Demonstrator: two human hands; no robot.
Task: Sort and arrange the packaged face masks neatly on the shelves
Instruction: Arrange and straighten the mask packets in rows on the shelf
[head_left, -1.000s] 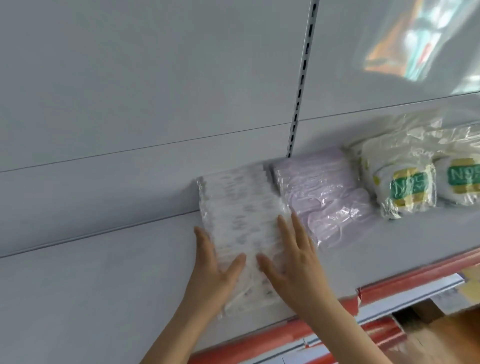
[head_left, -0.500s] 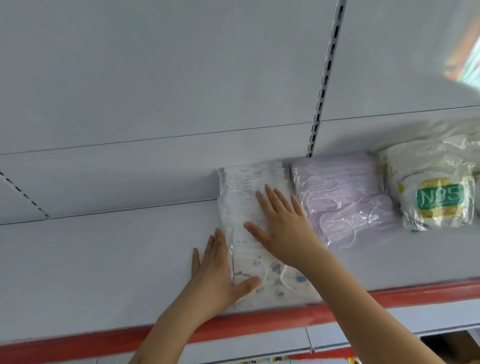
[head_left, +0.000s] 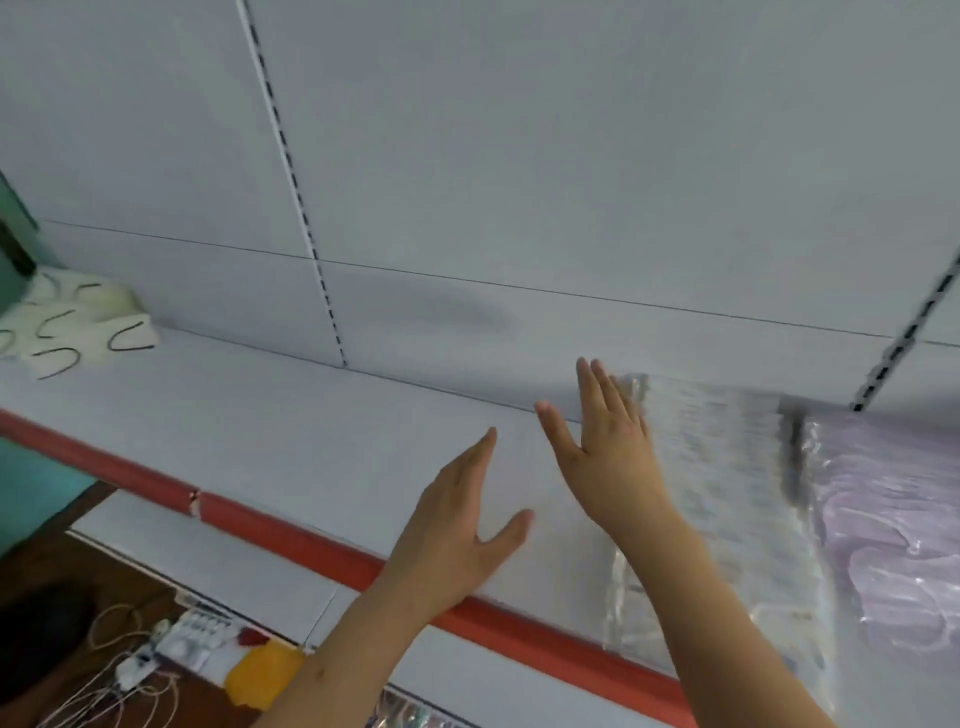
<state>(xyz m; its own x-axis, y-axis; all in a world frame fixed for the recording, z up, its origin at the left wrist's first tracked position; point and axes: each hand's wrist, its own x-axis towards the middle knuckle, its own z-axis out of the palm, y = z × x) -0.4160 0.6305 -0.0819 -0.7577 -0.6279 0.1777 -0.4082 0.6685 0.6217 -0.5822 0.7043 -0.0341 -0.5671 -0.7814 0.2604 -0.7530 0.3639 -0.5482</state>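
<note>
I see both hands over the white shelf (head_left: 291, 436). Left hand (head_left: 457, 525) flat, fingers spread, holding nothing, above bare shelf near the red front edge (head_left: 291, 543). Right hand (head_left: 608, 452) open, palm at left side of the clear printed mask pack (head_left: 727, 499); contact unclear, blurred. Pack lies far-to-near, just beside the lilac mask pack (head_left: 893, 519) on its right. White masks w/ dark loops (head_left: 78, 322) far left.

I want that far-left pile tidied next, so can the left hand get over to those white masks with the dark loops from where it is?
Probably yes: the left hand is open and empty, and the shelf between it and the white masks lies bare.
</note>
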